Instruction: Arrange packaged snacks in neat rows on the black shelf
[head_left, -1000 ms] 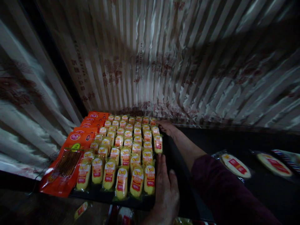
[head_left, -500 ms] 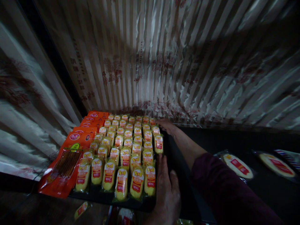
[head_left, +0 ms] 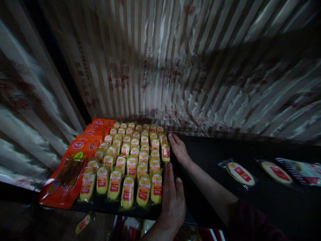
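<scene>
Small wrapped yellow cakes (head_left: 128,192) with orange and red labels stand in close rows on a black shelf (head_left: 200,201). My left hand (head_left: 174,201) lies along the right side of the front rows, fingers stretched out and thumb apart. Farther back, my right hand (head_left: 178,149) has its fingers extended beside the back right cakes, at or very near their edge. Neither hand grips anything. Left of the cakes lie overlapping orange snack bags (head_left: 72,167); the front one shows brown sticks through a window.
On the shelf to the right lie two flat oval packs (head_left: 240,173) with red labels and a striped pack (head_left: 299,171). Pleated patterned sheeting (head_left: 155,67) hangs behind. Below the front edge are a loose wrapped cake (head_left: 82,224) and other packs, partly hidden.
My right hand has come slightly nearer from the back corner of the rows, its fingers showing more fully. My left hand stays against the front rows. The view has shifted somewhat right.
</scene>
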{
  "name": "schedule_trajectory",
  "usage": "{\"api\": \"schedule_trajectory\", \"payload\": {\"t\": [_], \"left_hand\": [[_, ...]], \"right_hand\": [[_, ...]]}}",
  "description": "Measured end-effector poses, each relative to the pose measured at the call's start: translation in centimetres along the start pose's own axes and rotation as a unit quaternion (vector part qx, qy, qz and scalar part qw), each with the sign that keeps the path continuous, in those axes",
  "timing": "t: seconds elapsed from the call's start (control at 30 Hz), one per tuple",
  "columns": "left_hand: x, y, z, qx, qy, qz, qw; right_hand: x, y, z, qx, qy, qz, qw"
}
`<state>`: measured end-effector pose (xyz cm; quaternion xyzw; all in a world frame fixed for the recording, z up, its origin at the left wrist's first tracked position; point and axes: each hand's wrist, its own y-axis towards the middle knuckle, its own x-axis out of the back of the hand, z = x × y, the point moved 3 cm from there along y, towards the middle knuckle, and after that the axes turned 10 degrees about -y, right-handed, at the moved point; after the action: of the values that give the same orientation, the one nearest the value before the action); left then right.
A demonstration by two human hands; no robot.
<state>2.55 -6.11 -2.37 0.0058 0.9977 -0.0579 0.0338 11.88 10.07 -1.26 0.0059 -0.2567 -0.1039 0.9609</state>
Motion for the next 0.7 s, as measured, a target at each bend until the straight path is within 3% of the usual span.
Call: {"api": "schedule_trajectory", "payload": {"t": [0.13,0.43,0.7], "left_hand": [[0.3,-0.2,-0.8,0.005,-0.001,0.007,1.000],[0.7,-0.4,-1.9,0.028,0.044,-0.008,0.999],[0.5,-0.2,-1.5,0.040,0.036,-0.005,0.999]], "right_hand": [[-1.5,-1.4,0.4,0.063,-0.052,-0.011,0.997],[-3.7,-1.5,1.1,0.112,-0.090,-0.114,0.983],[-3.9,-1.5,1.6,0.148,-0.154,-0.075,0.974]]}}
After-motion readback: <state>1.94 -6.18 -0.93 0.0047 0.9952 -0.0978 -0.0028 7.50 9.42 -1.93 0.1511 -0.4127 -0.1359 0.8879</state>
